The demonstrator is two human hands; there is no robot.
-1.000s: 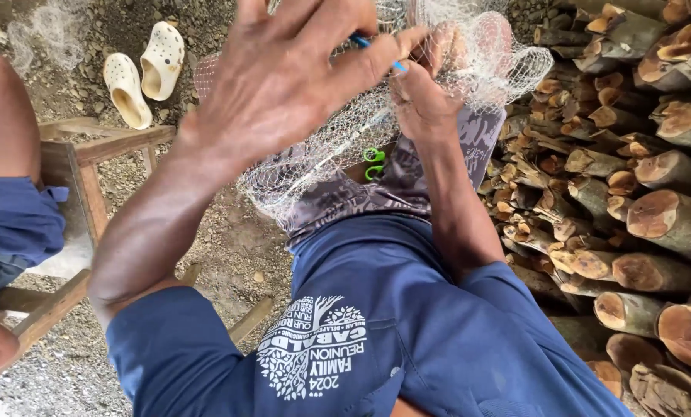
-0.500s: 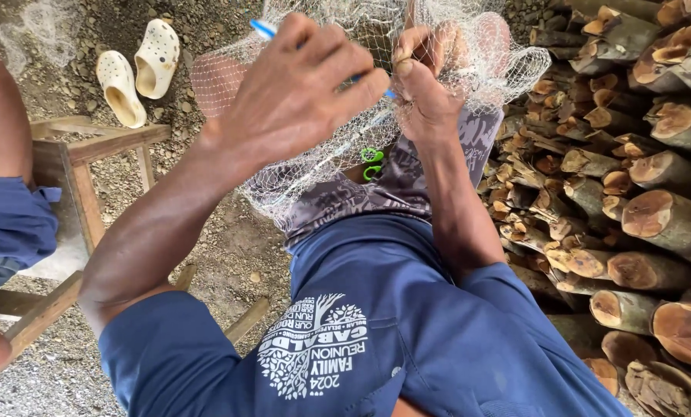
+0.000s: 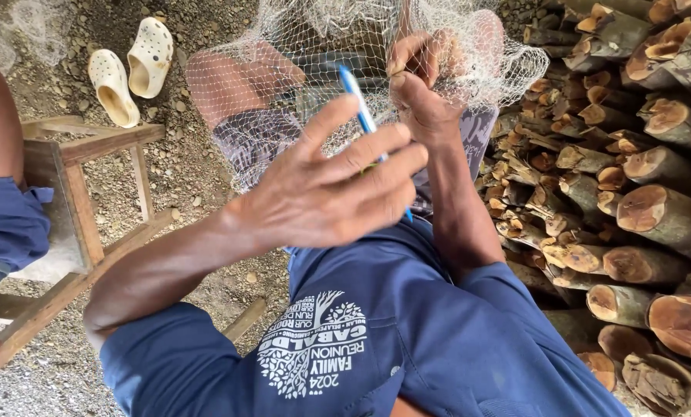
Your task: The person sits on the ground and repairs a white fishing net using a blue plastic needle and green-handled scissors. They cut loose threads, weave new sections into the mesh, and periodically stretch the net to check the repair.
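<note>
Left hand (image 3: 326,197) pinching blue netting needle (image 3: 358,95), tip angled toward 12 o'clock for threading. Right hand (image 3: 419,89) at 1 o'clock, clenched on white fishing net (image 3: 299,46), keeping mesh taut across lap.

The person wears a dark blue short-sleeved shirt (image 3: 407,347) with a white printed emblem (image 3: 314,340) on the chest, a tree shape with lettering around it. Both sleeves end above the elbows, leaving the forearms bare down to the left hand (image 3: 322,193) and the right hand (image 3: 419,89), and neither wrist nor any finger that shows carries a watch, ring or glove. Below the shirt, over the lap, are patterned shorts (image 3: 260,139) in grey and purplish tones, seen partly through mesh.
</note>
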